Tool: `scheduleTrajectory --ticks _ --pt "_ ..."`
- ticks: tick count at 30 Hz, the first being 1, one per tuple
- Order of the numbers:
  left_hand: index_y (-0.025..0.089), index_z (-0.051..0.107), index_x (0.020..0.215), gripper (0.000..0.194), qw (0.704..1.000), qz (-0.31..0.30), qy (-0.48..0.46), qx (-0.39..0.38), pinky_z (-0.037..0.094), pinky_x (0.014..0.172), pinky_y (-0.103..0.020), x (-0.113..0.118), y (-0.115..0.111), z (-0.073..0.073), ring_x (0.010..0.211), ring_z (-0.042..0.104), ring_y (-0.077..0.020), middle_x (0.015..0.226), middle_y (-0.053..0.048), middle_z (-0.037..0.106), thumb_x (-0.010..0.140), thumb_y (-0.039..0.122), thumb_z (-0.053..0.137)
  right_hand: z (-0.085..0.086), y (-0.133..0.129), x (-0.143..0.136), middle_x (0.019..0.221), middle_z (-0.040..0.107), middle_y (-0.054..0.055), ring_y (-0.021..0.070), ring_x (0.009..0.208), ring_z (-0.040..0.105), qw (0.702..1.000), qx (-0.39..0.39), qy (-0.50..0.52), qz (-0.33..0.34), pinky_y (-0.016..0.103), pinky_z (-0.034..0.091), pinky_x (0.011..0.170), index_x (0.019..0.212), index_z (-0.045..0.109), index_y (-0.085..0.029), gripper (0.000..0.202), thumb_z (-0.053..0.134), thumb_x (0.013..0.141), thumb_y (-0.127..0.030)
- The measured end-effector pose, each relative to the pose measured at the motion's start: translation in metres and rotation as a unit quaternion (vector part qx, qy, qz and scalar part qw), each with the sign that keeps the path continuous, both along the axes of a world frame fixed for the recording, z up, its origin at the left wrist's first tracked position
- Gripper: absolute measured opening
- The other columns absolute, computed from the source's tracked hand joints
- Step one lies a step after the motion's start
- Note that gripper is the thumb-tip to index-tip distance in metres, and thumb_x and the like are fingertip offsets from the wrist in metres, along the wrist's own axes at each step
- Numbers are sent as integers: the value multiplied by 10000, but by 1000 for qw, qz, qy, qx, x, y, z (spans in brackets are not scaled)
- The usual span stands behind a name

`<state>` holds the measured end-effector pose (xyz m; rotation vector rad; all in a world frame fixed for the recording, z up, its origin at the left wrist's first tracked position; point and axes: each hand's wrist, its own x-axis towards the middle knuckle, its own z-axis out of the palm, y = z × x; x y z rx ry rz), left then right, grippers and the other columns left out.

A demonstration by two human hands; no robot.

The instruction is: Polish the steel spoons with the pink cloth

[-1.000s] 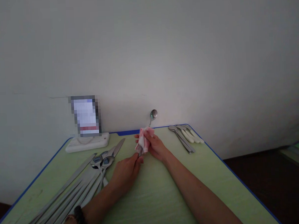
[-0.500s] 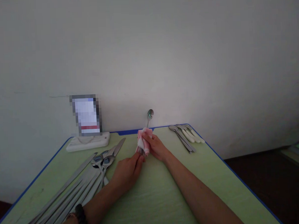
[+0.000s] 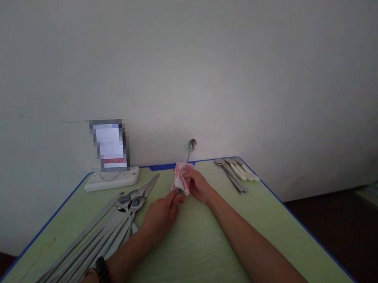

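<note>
One spoon is held over the desk: your left grip pinches the near end of its handle, and your right grip, just beyond the left, clasps a pink-and-white cloth around the handle. Its uncovered bowl juts out past both grips and the cloth, pointing away from you and slightly right.

L hand on spoon, R hand w/ pink cloth rnd stem
</note>
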<state>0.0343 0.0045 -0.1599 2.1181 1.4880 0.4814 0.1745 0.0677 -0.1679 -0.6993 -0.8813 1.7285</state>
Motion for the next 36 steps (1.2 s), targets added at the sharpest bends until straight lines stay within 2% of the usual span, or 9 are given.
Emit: scheduleTrajectory --ticks 4,9,15,20,25,32,36 --pt "192 571 915 334 1000 7 -3 2 374 586 -228 -1 1 -3 609 583 -155 730 -38 647 912 318 261 -2 -1 1 623 616 -5 126 604 535 999 16 -29 12 253 418 616 692 603 -144 140 661 587 -218" --pt "184 569 915 351 1000 9 10 -3 361 578 -240 0 1 -1 605 590 -160 704 -43 648 917 334 252 -3 0 0 675 638 -1 124 645 557 1000 17 -16 15 267 429 681 717 632 -143 199 728 574 -243" --pt "187 540 860 242 998 -6 58 19 319 549 -247 3 -1 1 617 598 -174 685 -22 664 855 398 420 0 -2 0 672 639 -1 121 647 559 1000 16 -23 11 272 429 693 724 653 -141 204 741 571 -245" --pt "175 560 863 355 997 -1 72 10 348 580 -262 2 -2 4 680 630 -197 772 -76 687 918 379 274 -2 -1 0 680 640 -10 106 647 552 1000 23 -20 7 263 423 707 706 661 -140 199 752 552 -226" --pt "173 583 901 351 999 -3 45 4 380 645 -267 0 0 2 755 643 -202 870 -83 696 921 311 261 -3 0 1 696 653 -2 117 669 564 999 19 -17 23 275 424 722 732 663 -141 216 756 561 -234" --pt "167 599 791 357 998 -20 59 32 322 557 -246 -2 1 -1 612 596 -171 701 -64 667 908 320 299 -2 -2 2 695 650 -2 106 659 564 999 13 -4 30 265 425 719 724 658 -135 252 784 552 -270" --pt "178 597 737 369 998 -40 37 31 321 559 -232 -1 0 2 581 563 -146 654 -32 642 903 337 308 -5 1 1 676 647 3 119 643 569 1000 11 13 -6 272 437 681 725 644 -142 264 773 574 -316"
